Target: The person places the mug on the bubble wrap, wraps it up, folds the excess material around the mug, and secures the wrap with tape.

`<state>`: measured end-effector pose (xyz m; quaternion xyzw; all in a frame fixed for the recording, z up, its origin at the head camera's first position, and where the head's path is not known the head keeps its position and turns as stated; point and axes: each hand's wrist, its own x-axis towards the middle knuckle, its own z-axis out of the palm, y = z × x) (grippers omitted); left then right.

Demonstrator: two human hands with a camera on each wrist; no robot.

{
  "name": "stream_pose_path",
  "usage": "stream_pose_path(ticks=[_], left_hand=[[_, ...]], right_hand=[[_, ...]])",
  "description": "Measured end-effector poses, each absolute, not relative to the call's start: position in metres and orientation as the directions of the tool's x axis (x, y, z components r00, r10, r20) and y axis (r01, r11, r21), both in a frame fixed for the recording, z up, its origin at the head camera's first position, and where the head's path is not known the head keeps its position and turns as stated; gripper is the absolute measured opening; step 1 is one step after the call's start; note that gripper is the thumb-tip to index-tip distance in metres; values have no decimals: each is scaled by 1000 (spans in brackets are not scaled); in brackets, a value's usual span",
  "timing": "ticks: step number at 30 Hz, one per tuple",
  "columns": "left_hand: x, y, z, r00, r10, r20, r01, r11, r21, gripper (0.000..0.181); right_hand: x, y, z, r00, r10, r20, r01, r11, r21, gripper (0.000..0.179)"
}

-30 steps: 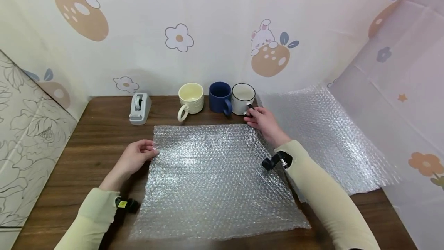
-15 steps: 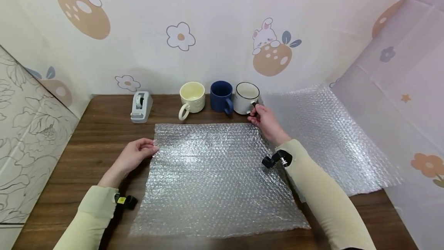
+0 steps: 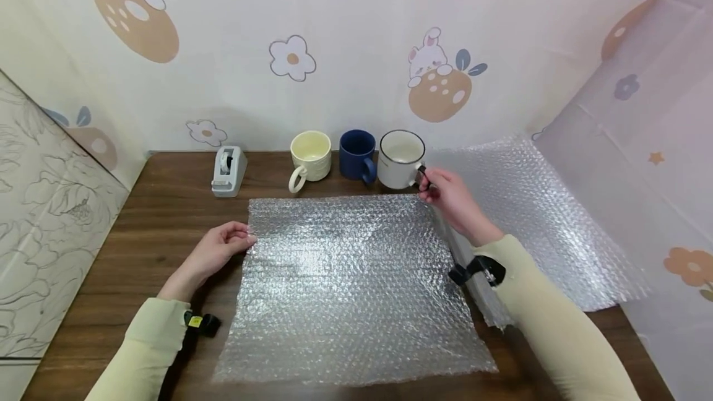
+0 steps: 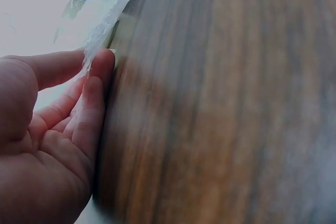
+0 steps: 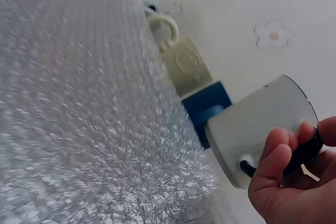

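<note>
Head view: the right hand (image 3: 452,202) grips the black handle (image 3: 421,173) of the white mug (image 3: 397,169), just beyond the far right corner of the bubble wrap sheet (image 3: 351,289). The left hand (image 3: 216,250) pinches the sheet's left edge. Past its far edge stand the yellow mug (image 3: 315,166) and blue mug (image 3: 353,163), upright; the yellow and white insides show, the blue one is dark.

Left wrist view: the sheet's edge sits between thumb and finger.

Right wrist view: fingers curl round the handle; the white mug's rim faces away from the sheet, its inside hidden.
</note>
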<state>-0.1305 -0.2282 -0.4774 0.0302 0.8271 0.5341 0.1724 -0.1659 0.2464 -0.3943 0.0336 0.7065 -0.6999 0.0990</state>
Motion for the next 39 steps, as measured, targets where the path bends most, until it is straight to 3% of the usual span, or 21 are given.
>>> stream_pose_path(ticks=[6,19,39], left_hand=[[-129,-227,-479,-939,239,-247,-130,420,898,39],[-131,-226,-474,-939,240,-246,-122,438,891,37],[-134,-225,-474,-932,251,-260,-122,459,880,35]], right_hand=[[-134,249,-383,-972,-173,-160,143,104,-984,31],[-86,224,-387,-918,-361,-166,128,127,-984,30],[-62,196,-429,-792,-561,-242,126,238,-963,32]])
